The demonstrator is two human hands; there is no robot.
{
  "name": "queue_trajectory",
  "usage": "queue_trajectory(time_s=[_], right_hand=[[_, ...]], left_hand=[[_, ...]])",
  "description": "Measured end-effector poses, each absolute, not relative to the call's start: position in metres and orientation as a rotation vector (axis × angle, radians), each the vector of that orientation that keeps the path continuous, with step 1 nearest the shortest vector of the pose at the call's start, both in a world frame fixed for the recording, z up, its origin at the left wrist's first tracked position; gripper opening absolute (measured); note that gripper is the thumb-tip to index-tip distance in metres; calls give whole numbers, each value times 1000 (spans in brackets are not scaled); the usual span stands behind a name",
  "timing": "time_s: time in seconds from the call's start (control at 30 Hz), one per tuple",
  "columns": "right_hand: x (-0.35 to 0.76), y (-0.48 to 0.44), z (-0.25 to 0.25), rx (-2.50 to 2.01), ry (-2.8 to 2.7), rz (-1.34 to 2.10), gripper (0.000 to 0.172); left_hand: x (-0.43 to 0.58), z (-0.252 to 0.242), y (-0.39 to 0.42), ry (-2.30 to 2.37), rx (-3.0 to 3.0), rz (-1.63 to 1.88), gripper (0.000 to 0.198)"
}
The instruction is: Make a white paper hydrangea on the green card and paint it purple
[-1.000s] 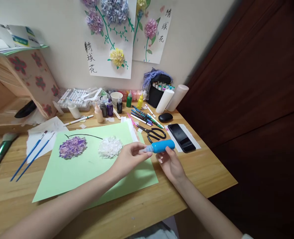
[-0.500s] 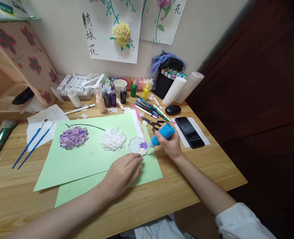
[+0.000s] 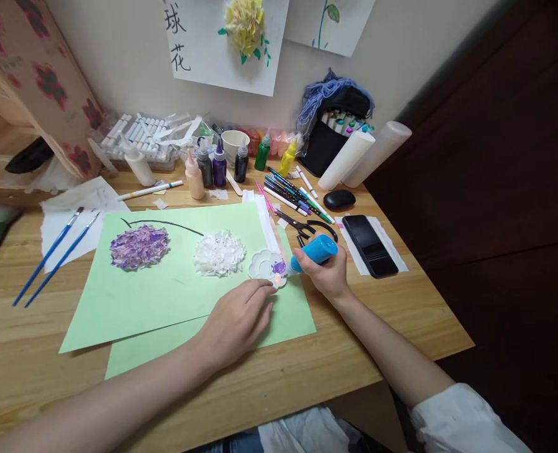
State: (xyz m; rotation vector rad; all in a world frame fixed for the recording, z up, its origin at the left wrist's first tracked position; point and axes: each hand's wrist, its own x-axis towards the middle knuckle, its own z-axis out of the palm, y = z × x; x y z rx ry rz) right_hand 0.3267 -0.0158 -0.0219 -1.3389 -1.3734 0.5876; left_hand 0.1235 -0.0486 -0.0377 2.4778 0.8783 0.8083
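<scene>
My right hand [image 3: 328, 274] grips a blue paint bottle [image 3: 315, 251], tilted with its nozzle down over a small white flower-shaped palette [image 3: 263, 262] that holds a purple blob. My left hand [image 3: 238, 318] lies on the green paper [image 3: 165, 296] just below the palette, its fingers curled and its fingertips near the palette's rim. On the green paper sit a purple paper flower [image 3: 139, 246] and a white paper flower [image 3: 219, 252].
Scissors [image 3: 302, 226], coloured pens [image 3: 292, 192] and a black phone [image 3: 369, 245] lie right of the paper. Paint bottles [image 3: 217, 167], a marker case [image 3: 328, 135] and two white rolls [image 3: 361, 154] line the back. Two blue brushes [image 3: 55, 251] lie at the left. The desk edge is near me.
My left hand let go of the bottle's tip and dropped to the paper by the palette. My right hand tipped the blue bottle down until its nozzle came over the palette.
</scene>
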Motion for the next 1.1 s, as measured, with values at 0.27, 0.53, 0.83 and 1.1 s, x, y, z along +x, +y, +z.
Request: queue_trajectory(time_s=[0.27, 0.53, 0.83, 1.1], right_hand=[[326, -16, -22, -1367, -1384, 558, 46], [324, -16, -20, -1350, -1388, 562, 45], [324, -16, -19, -1348, -1379, 569, 46], [325, -15, -20, -1339, -1400, 547, 42]], left_hand=[[123, -38, -49, 881, 2472, 804, 25], [124, -36, -49, 905, 2468, 791, 29], [124, -37, -49, 905, 2470, 780, 31], [123, -36, -49, 903, 2475, 790, 31]])
